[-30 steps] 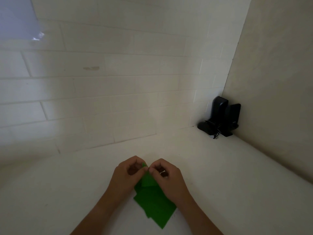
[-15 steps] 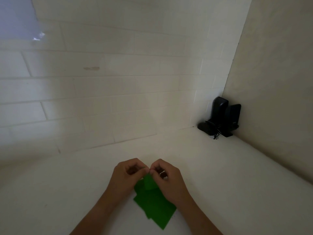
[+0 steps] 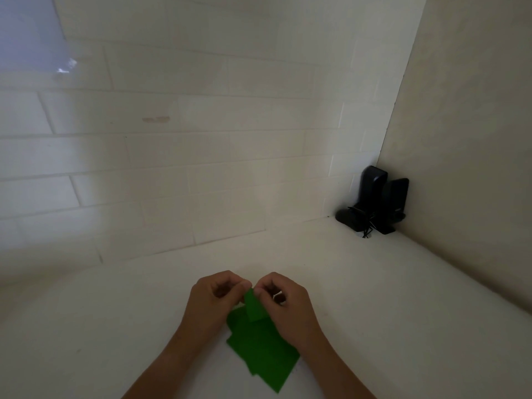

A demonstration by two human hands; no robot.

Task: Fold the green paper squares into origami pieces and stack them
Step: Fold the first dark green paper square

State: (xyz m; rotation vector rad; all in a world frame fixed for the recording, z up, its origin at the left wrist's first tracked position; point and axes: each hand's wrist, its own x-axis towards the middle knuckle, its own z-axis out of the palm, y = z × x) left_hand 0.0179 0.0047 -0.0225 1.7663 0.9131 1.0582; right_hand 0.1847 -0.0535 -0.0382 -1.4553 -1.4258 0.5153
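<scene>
- above the green paper stack (image 3: 263, 357), left hand (image 3: 214, 303) and right hand (image 3: 288, 305) each pinch a folded green piece (image 3: 254, 308).
- its long axis runs away from the stack, tip uppermost.
- bare table (image 3: 374, 298) lies right of the stack.

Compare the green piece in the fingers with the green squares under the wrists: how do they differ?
1. The folded piece is pinched at its top by the left hand and right hand; the paper squares are held by neither.
2. The folded piece is lifted and tilted; the paper squares lie flat on the white surface.
3. The folded piece looks narrower; the paper squares are broad, overlapping sheets.

Both are the same green.
</scene>
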